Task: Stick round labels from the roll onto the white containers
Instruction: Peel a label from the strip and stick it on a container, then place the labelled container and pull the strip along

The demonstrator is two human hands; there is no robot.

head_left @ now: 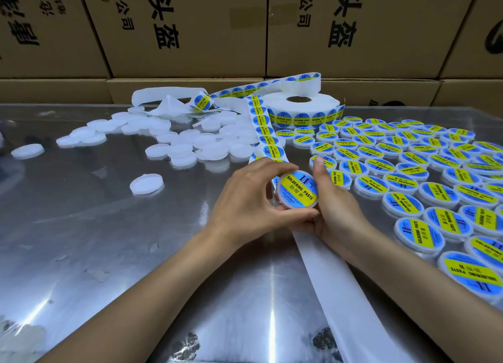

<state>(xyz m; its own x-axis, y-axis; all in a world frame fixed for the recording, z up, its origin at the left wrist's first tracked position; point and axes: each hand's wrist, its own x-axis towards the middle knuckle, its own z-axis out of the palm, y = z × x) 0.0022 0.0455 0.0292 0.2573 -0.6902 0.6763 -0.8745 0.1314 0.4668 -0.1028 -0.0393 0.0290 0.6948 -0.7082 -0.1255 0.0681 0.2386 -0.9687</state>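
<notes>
Both hands hold one white container (297, 190) with a blue and yellow "SOLDERING PASTE" label on its top. My left hand (247, 199) grips its left rim with curled fingers and thumb. My right hand (332, 202) grips the right side, thumb up along the edge. The label roll (300, 107) lies flat at the back centre. Its strip of labels (268, 134) runs down toward my hands. Bare white containers (190, 142) lie scattered at the back left. Several labelled containers (424, 177) cover the right side.
The work surface is a shiny metal table (109, 240). Empty white backing paper (334, 289) trails from under my hands to the front edge. More crumpled backing (166, 104) lies behind the bare containers. Cardboard boxes (190, 30) form a wall at the back.
</notes>
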